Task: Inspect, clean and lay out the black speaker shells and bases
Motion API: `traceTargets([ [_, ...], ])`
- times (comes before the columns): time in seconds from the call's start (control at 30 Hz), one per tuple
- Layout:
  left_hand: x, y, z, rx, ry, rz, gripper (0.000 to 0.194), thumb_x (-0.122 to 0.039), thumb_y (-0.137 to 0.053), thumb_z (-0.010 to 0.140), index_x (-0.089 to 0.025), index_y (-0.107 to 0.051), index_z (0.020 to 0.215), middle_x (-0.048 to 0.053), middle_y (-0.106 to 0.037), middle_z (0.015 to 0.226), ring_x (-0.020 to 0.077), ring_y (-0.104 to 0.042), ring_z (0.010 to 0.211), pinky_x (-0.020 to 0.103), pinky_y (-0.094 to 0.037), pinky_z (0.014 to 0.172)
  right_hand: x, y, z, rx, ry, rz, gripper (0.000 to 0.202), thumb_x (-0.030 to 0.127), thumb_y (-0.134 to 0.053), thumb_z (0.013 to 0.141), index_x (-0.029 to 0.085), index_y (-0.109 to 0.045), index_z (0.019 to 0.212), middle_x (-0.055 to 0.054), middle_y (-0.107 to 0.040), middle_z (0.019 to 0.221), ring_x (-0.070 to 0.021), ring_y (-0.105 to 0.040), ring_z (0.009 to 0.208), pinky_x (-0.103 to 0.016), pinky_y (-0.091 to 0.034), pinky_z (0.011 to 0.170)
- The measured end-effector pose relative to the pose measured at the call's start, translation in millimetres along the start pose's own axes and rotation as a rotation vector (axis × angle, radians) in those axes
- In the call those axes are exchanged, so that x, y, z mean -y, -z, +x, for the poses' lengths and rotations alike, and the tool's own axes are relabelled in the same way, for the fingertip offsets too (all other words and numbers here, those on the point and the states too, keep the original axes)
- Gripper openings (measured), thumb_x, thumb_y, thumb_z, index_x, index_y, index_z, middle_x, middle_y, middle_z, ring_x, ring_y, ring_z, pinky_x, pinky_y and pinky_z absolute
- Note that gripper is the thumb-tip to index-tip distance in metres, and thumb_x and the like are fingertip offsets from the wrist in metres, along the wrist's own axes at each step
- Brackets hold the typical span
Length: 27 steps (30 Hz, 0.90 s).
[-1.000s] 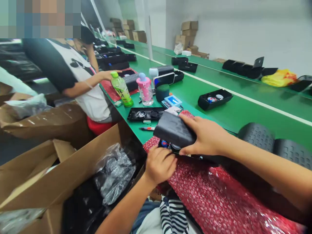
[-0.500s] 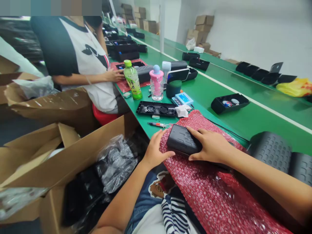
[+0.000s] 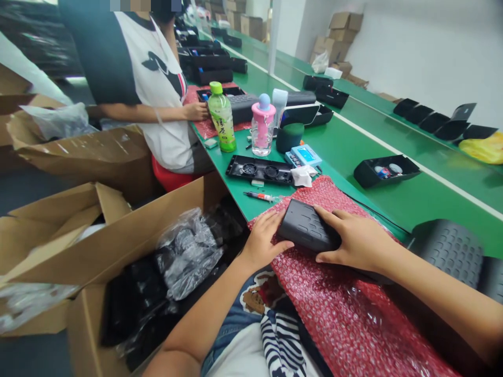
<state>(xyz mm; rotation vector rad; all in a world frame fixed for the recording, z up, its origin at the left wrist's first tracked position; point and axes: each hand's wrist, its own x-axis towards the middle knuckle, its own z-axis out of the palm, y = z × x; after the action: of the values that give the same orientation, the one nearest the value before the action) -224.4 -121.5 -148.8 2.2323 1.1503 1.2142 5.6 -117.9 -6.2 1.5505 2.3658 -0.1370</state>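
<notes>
A black speaker case (image 3: 308, 228) with raised oblong pads on top lies on red bubble wrap (image 3: 334, 309). My left hand (image 3: 265, 241) cups its left end, thumb in front and fingers behind. Across its right part, my right hand (image 3: 353, 238) grips it with the thumb on the near side and fingers on the far side; that hand and forearm hide the rest of it. Just beyond lie a syringe-like tube (image 3: 260, 196), a black panel with two round grilles (image 3: 259, 169) and a crumpled white tissue (image 3: 302, 176).
A green-capped bottle (image 3: 222, 118), a pink-topped water bottle (image 3: 263, 125) and a small blue device (image 3: 302, 156) stand ahead. More patterned black cases (image 3: 448, 248) lie at right. An open black case (image 3: 387, 170) sits farther back. Cardboard boxes (image 3: 113, 251) fill the left; a co-worker (image 3: 153, 78) sits beyond.
The camera has turned slightly, so the scene sits a little farther right. Both my hands stay on the black speaker case, with no clear change in grip.
</notes>
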Motion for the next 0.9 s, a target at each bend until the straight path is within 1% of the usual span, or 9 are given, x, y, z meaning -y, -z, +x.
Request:
traceTargets([
  [0.17,3,-2.7,-3,-0.013,-0.036,0.007,0.075,-0.062,-0.053,0.092,-0.015,-0.044,0.149,0.019,-0.059,0.141,0.0322,-0.054,0.132,0.051,-0.044,0.112,0,-4,0,-0.002,-0.002,0.002,0.111,0.062,-0.075,0.075,0.022,-0.020,0.162,-0.013,-0.060,0.127,-0.0363,-0.066,0.102,-0.045,-0.054,0.087],
  [0.37,-1,1.1,-4,0.023,0.025,0.008,0.079,-0.068,-0.050,0.091,-0.013,-0.047,0.147,0.020,-0.060,0.139,0.0334,-0.055,0.131,0.054,-0.045,0.111,1,-12,-2,-0.034,0.008,0.044,0.109,0.060,-0.075,0.075,0.022,-0.020,0.162,-0.015,-0.059,0.129,-0.0374,-0.066,0.103,-0.049,-0.055,0.088],
  [0.43,-4,1.9,-5,0.029,0.037,0.020,0.080,-0.069,-0.050,0.090,-0.012,-0.048,0.146,0.020,-0.062,0.137,0.0333,-0.057,0.130,0.054,-0.046,0.110,0,-23,-2,-0.099,0.024,0.067,0.105,0.055,-0.076,0.075,0.022,-0.025,0.161,-0.016,-0.058,0.128,-0.0368,-0.066,0.101,-0.050,-0.055,0.088],
  [0.53,-5,3.8,-5,0.054,0.060,0.025,0.082,-0.072,-0.049,0.089,-0.012,-0.050,0.145,0.020,-0.063,0.135,0.0330,-0.057,0.128,0.053,-0.045,0.110,-5,-47,0,-0.300,0.082,0.093,0.097,0.051,-0.073,0.077,0.019,-0.032,0.158,-0.017,-0.060,0.118,-0.0339,-0.065,0.095,-0.051,-0.056,0.086],
  [0.63,-9,16.9,3,0.110,0.084,0.046,0.091,-0.080,-0.048,0.083,-0.013,-0.051,0.144,0.021,-0.061,0.138,0.0358,-0.056,0.130,0.058,-0.042,0.112,-9,-67,1,-0.469,0.146,0.133,0.093,0.049,-0.070,0.079,0.019,-0.029,0.158,-0.015,-0.061,0.113,-0.0315,-0.064,0.092,-0.051,-0.057,0.084],
  [0.7,-21,34.7,19,0.146,0.080,0.074,0.099,-0.086,-0.046,0.079,-0.014,-0.047,0.147,0.021,-0.055,0.145,0.0380,-0.050,0.136,0.061,-0.037,0.115,-12,-74,2,-0.519,0.175,0.184,0.088,0.052,-0.067,0.082,0.022,-0.030,0.156,-0.015,-0.060,0.120,-0.0329,-0.064,0.099,-0.054,-0.056,0.087],
  [0.77,-43,56.0,42,0.140,0.023,0.097,0.101,-0.086,-0.038,0.082,-0.014,-0.039,0.152,0.020,-0.047,0.152,0.0359,-0.043,0.143,0.058,-0.031,0.120,-15,-73,5,-0.544,0.191,0.297,0.073,0.057,-0.059,0.088,0.024,-0.037,0.150,-0.015,-0.058,0.130,-0.0344,-0.062,0.113,-0.057,-0.054,0.096],
  [0.83,-73,74.1,70,0.091,-0.098,0.146,0.091,-0.078,-0.032,0.090,-0.013,-0.037,0.152,0.017,-0.044,0.156,0.0303,-0.038,0.147,0.051,-0.026,0.124,-21,-67,7,-0.569,0.147,0.474,0.059,0.060,-0.048,0.093,0.024,-0.045,0.141,-0.014,-0.056,0.138,-0.0332,-0.057,0.124,-0.055,-0.051,0.103],
  [0.9,-103,80.8,97,0.053,-0.220,0.233,0.080,-0.068,-0.035,0.096,-0.010,-0.038,0.151,0.015,-0.043,0.157,0.0276,-0.034,0.150,0.045,-0.021,0.126,-35,-58,8,-0.622,0.043,0.606,0.053,0.062,-0.040,0.096,0.025,-0.048,0.133,-0.012,-0.058,0.137,-0.0308,-0.058,0.125,-0.051,-0.051,0.106],
])
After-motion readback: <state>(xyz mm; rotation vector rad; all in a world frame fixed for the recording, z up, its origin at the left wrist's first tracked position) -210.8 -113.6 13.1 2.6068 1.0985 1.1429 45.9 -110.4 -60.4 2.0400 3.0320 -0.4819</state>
